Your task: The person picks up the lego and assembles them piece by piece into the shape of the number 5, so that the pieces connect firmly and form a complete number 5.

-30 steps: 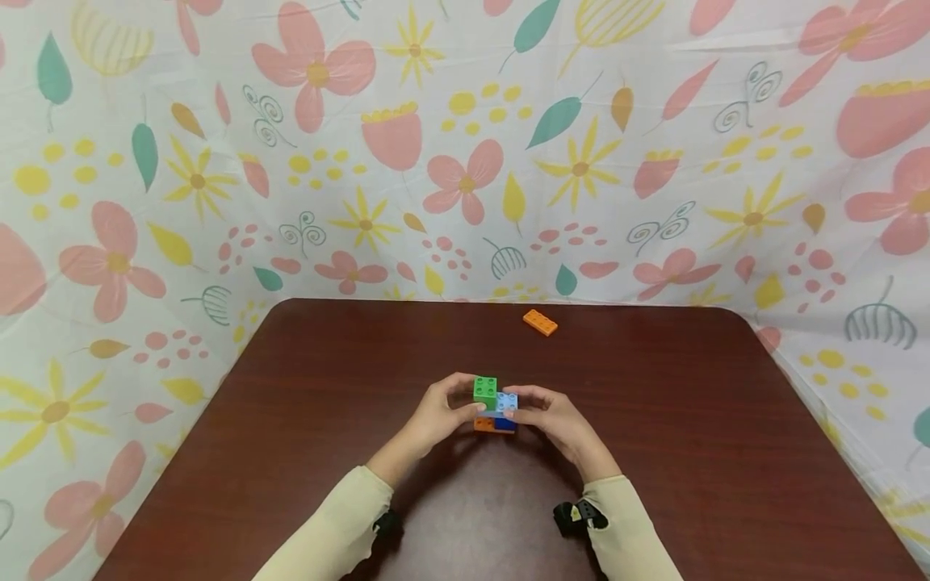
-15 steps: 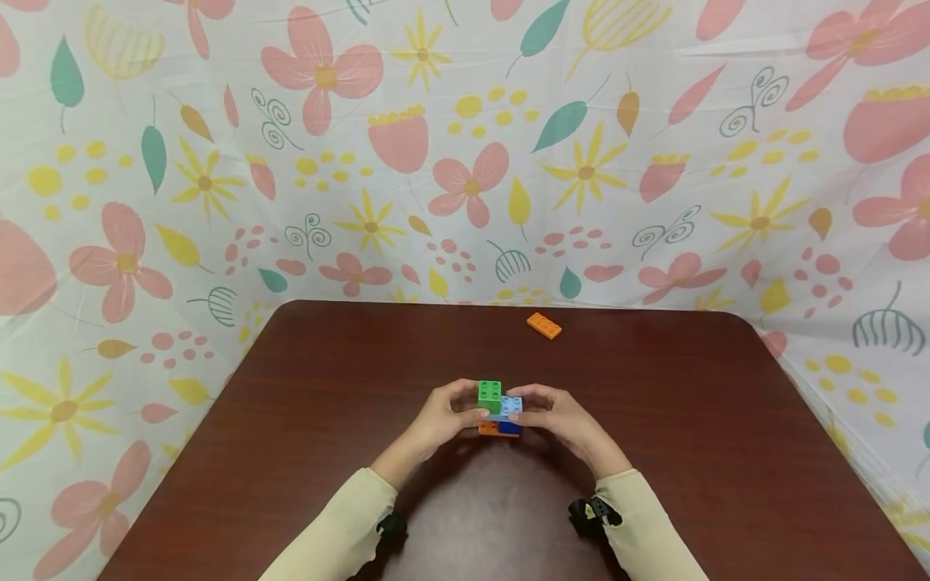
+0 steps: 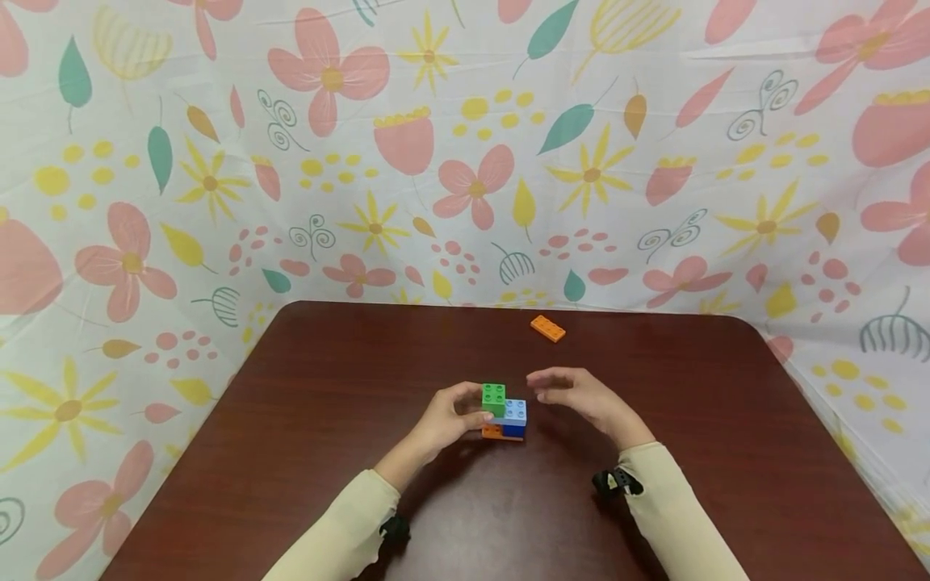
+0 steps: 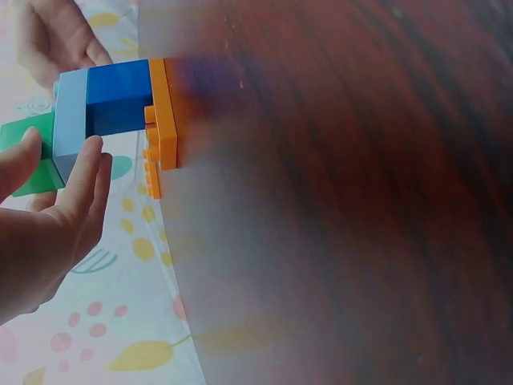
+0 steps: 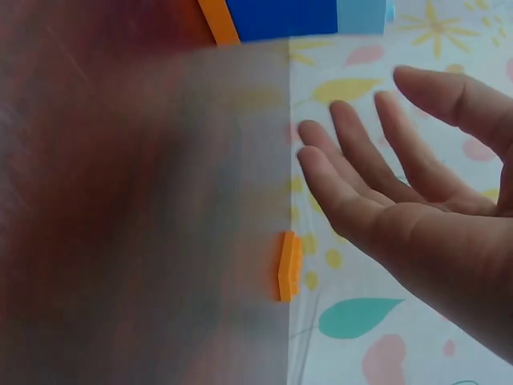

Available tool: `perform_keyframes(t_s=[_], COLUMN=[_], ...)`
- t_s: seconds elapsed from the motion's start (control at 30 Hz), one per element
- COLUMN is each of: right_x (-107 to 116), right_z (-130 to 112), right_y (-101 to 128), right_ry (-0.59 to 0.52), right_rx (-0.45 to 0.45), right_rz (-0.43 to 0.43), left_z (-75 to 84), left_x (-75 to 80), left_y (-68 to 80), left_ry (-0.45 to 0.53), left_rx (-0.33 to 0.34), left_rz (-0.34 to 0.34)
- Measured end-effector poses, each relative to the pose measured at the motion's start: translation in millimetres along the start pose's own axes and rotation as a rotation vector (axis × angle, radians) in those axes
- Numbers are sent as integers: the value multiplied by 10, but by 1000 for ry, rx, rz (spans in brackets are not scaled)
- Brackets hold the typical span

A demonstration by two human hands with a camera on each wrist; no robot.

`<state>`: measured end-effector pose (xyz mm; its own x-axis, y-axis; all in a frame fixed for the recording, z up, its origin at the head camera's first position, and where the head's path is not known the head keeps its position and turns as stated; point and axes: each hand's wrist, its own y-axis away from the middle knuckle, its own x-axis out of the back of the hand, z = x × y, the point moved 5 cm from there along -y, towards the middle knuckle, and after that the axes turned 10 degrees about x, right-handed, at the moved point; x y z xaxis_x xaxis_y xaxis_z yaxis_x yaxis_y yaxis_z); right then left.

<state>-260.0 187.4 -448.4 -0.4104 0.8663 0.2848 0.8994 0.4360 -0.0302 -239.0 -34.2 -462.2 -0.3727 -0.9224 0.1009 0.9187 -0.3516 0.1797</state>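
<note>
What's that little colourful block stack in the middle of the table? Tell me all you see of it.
The small stack of plastic studded toy bricks stands upright on the dark brown wooden table. It has a thin orange plate at the bottom, a dark blue brick above it, a light blue layer, and a green brick on top at the left. The left hand grips it; the right hand is off it.

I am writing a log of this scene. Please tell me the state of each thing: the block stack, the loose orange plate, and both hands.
block stack: assembled, standing on the table, held at its left side
loose orange plate: lying flat near the far edge, untouched
left hand: gripping the stack
right hand: open, off the stack, holding nothing
</note>
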Motion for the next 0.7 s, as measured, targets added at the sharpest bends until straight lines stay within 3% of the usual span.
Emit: perform_keyframes(t_s=[0.17,0.53,0.7], right_x=[151,428,526], right_z=[-1,3,48], right_y=[-128,-502,-655], right_ry=[19,75,151], right_rx=[15,98,112], right_rz=[94,286,349], left_z=[3,-10,1], left_x=[-7,3,11], left_y=[9,11,17], left_ry=[4,34,21], left_rx=[-18,15,9], left_rz=[-4,-11,-6])
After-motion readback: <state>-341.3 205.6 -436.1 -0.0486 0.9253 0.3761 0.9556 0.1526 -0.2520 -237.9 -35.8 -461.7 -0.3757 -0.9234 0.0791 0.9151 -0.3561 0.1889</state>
